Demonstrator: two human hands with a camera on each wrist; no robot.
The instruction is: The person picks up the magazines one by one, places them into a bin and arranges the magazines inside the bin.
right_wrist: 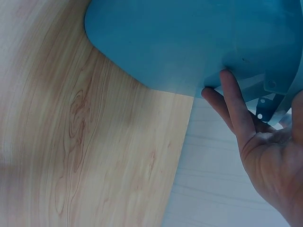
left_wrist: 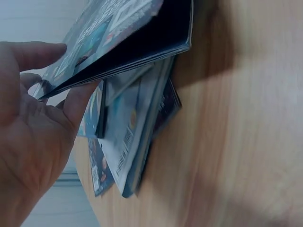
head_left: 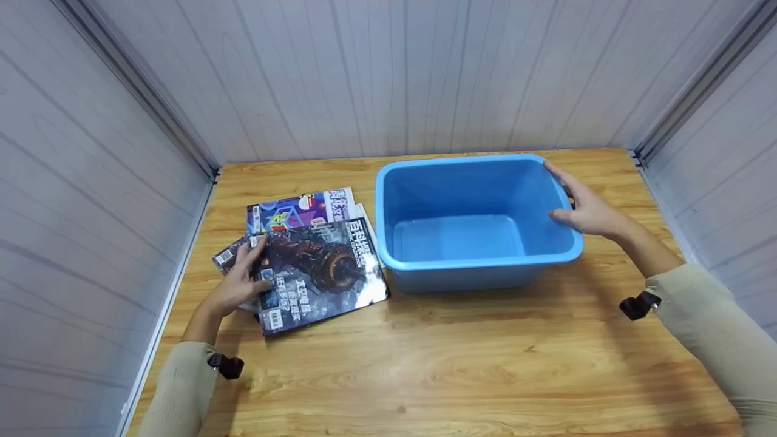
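Observation:
Several magazines lie in a fanned stack on the left of the wooden table (head_left: 425, 364). My left hand (head_left: 252, 267) holds the left edge of the top magazine (head_left: 328, 267), which has a dark cover. In the left wrist view, that hand (left_wrist: 75, 71) pinches the top magazine (left_wrist: 132, 33), thumb beneath and fingers above, with its edge raised off the lower magazines (left_wrist: 128, 137). An empty blue plastic tub (head_left: 479, 262) stands right of the stack. My right hand (head_left: 561, 191) grips its right rim, thumb inside. In the right wrist view, the fingers (right_wrist: 232, 99) reach under the tub's lip (right_wrist: 189, 42).
A colourful magazine (head_left: 297, 209) pokes out at the back of the stack. White panelled walls (head_left: 394, 73) close the table in at the back and on both sides. Bare wood lies in front of the tub and the stack.

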